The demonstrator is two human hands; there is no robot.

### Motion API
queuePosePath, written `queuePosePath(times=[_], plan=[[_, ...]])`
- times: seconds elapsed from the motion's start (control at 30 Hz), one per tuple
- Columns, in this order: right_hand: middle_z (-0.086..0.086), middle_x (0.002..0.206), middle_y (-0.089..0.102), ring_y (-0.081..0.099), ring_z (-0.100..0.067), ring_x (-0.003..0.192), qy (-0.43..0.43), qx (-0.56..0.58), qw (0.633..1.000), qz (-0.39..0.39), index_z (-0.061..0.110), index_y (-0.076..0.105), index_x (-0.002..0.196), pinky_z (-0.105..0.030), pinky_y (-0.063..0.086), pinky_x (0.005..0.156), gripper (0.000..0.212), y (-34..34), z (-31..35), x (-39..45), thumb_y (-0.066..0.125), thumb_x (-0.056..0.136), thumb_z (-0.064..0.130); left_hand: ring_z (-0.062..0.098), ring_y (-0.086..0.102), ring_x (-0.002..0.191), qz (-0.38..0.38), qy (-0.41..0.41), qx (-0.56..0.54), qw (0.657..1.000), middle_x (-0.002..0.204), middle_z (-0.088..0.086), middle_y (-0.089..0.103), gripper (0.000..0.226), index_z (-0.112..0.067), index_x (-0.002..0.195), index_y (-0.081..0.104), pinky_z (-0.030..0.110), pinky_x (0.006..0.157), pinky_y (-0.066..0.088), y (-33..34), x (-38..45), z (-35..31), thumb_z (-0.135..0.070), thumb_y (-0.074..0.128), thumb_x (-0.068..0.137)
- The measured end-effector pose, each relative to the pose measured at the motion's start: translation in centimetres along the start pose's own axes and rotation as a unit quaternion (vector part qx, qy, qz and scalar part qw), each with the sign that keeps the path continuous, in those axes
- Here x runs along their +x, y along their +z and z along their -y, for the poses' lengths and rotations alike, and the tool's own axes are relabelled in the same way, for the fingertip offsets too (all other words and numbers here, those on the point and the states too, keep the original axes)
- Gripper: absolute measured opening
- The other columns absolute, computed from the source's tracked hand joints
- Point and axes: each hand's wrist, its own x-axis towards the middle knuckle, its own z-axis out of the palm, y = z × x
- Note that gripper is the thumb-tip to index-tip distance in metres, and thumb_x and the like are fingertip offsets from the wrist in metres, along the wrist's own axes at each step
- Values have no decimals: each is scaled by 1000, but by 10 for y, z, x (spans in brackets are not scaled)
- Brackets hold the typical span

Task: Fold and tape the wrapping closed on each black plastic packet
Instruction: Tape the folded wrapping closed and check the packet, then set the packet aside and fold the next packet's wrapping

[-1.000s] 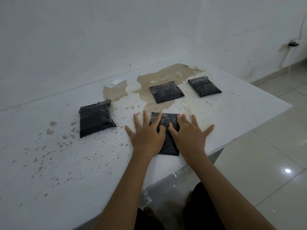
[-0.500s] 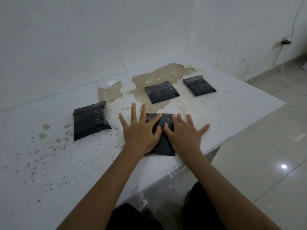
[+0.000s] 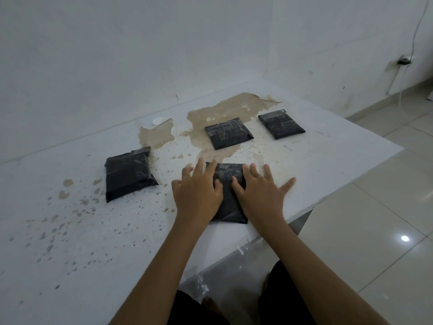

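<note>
Directly beneath both palms lies the nearest black packet (image 3: 228, 195), flat on the bench (image 3: 328, 165) close to its near edge. Its long axis runs away from the person, and its far end projects just beyond the fingertips. The left hand (image 3: 198, 192) and the right hand (image 3: 259, 195) flank the packet's centre line, equally near to it. The fingers (image 3: 267, 171) of both hands are straight and spread, pressing down and gripping nothing. No tape roll is visible; the next move probably calls for a check that the wrap is sealed.

Well to the left of the left fingers rests a second packet (image 3: 128, 174), clear of the hands. Beyond the fingertips, on a brown patch of peeled surface (image 3: 234, 109), lies a third packet (image 3: 228, 133), and a fourth packet (image 3: 281, 123) lies further right. Nothing stands between the hands and these.
</note>
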Motion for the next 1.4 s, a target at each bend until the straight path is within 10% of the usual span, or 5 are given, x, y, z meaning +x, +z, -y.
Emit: queuePosePath(times=[0.27,0.47,0.6,1.1,1.4], plan=[[0,155,43,18,-26,153,14,63,998,-16,25,36,145,-77,-1,110,53,-5,2,-2,26,103,56,24,56,120,9,-164,-243,956,126,-2,66,43,-24,133,61,44,100,49,8,-4,6,-49,56,98],[-7,161,34,11,-28,155,-104,136,985,-8,15,45,146,-52,8,125,44,3,-1,10,30,106,27,9,63,97,-76,-278,-509,811,126,1,67,45,-15,142,57,24,84,52,-12,13,52,-27,66,99],[-6,164,27,14,-27,154,-189,32,981,35,16,34,153,-45,11,126,52,11,3,15,30,106,37,11,58,120,-138,-316,-533,773,141,2,60,49,-13,148,51,20,91,45,-17,50,71,-24,62,102],[-2,154,43,29,-20,147,-182,94,979,13,16,48,143,-36,29,121,48,15,0,28,45,100,37,32,61,122,-58,-289,-338,894,141,12,59,55,-6,147,48,40,97,54,1,114,58,-32,57,100],[1,157,41,31,-16,148,-214,70,974,22,21,42,151,-33,16,124,48,11,31,18,38,105,34,29,49,114,-228,-147,-149,951,120,6,65,23,-23,114,73,37,83,52,-21,17,112,-19,65,93]])
